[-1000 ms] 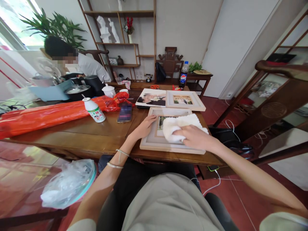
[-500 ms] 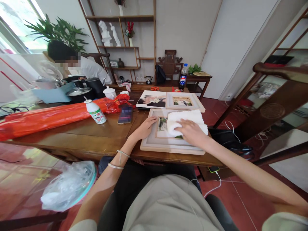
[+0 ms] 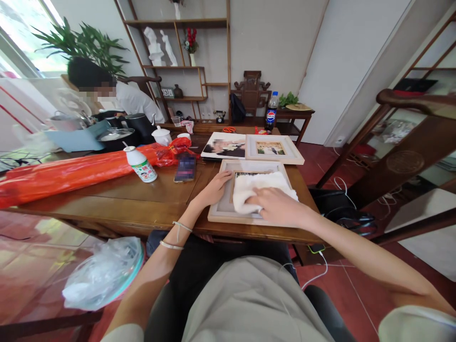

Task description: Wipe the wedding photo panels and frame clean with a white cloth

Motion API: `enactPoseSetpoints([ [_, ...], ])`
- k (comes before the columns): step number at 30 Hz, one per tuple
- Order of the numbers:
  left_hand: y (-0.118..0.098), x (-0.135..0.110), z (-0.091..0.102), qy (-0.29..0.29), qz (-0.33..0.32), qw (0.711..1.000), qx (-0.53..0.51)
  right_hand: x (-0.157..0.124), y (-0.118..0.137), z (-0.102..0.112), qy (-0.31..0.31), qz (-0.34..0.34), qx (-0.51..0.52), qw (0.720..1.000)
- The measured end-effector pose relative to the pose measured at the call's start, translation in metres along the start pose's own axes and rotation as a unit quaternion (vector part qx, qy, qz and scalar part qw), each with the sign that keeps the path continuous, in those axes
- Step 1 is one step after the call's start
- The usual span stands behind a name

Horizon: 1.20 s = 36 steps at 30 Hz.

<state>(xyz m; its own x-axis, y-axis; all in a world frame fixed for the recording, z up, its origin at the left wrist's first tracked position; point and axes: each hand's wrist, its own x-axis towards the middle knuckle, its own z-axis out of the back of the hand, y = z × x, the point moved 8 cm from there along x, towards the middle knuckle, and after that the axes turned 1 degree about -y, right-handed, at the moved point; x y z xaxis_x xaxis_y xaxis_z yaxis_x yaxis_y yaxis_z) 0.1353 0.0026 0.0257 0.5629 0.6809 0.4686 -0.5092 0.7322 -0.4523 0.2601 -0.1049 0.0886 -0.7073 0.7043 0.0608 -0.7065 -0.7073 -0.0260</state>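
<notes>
A pale wooden picture frame (image 3: 221,209) lies flat on the wooden table (image 3: 142,199) in front of me. My right hand (image 3: 276,205) presses a white cloth (image 3: 249,187) onto the frame's glass, fingers curled on the cloth. The cloth hides most of the photo. My left hand (image 3: 213,187) rests with its fingers laid over the frame's left edge. Two bracelets sit on my left wrist.
Beyond lie a second framed photo (image 3: 272,148) and an unframed print (image 3: 224,145). A phone (image 3: 185,167), a small white bottle (image 3: 140,164) and a long orange plastic bundle (image 3: 71,173) lie to the left. Another person sits at the far left. A cola bottle (image 3: 272,112) stands behind.
My right hand has slid the cloth from the frame's upper right toward its left and nearer side. My left hand has stayed on the frame's edge.
</notes>
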Motion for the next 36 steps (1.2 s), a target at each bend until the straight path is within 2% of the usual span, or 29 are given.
enactPoseSetpoints([
  [3, 0.001, 0.000, 0.000, 0.001, 0.011, 1.000, 0.005, -0.019, 0.032, 0.010, 0.002, 0.044, 0.019, 0.999],
  [5, 0.001, 0.000, 0.000, 0.003, 0.012, 1.000, 0.010, -0.022, 0.035, 0.011, -0.004, 0.046, 0.002, 0.999],
  [8, 0.000, 0.000, 0.000, 0.002, 0.003, 1.000, 0.010, -0.009, 0.011, 0.003, -0.021, 0.009, -0.040, 0.999],
  [13, 0.003, -0.001, -0.001, 0.002, -0.008, 1.000, 0.007, 0.032, -0.056, -0.009, -0.049, -0.095, -0.126, 0.986],
  [16, 0.003, -0.001, -0.001, 0.000, -0.012, 1.000, 0.008, 0.052, -0.067, -0.010, -0.049, -0.109, -0.147, 0.982],
  [18, 0.002, 0.000, -0.001, 0.000, -0.010, 1.000, 0.009, 0.060, -0.055, -0.014, -0.024, -0.083, -0.132, 0.987],
  [21, 0.001, 0.001, 0.000, -0.003, 0.000, 1.000, 0.002, 0.062, -0.021, -0.019, 0.019, -0.026, -0.115, 0.993],
  [24, -0.001, 0.002, 0.002, -0.012, 0.008, 1.000, 0.001, 0.047, 0.021, -0.018, 0.034, 0.031, -0.098, 0.994],
  [28, -0.003, 0.001, 0.003, -0.016, 0.012, 1.000, 0.013, 0.014, 0.067, -0.008, -0.007, 0.102, -0.067, 0.992],
  [31, -0.003, 0.001, 0.003, -0.014, 0.017, 1.000, 0.016, 0.005, 0.071, -0.004, -0.013, 0.088, -0.056, 0.994],
  [36, -0.005, 0.001, 0.006, -0.010, 0.032, 0.999, -0.016, 0.028, 0.048, -0.007, -0.010, -0.004, -0.100, 0.995],
])
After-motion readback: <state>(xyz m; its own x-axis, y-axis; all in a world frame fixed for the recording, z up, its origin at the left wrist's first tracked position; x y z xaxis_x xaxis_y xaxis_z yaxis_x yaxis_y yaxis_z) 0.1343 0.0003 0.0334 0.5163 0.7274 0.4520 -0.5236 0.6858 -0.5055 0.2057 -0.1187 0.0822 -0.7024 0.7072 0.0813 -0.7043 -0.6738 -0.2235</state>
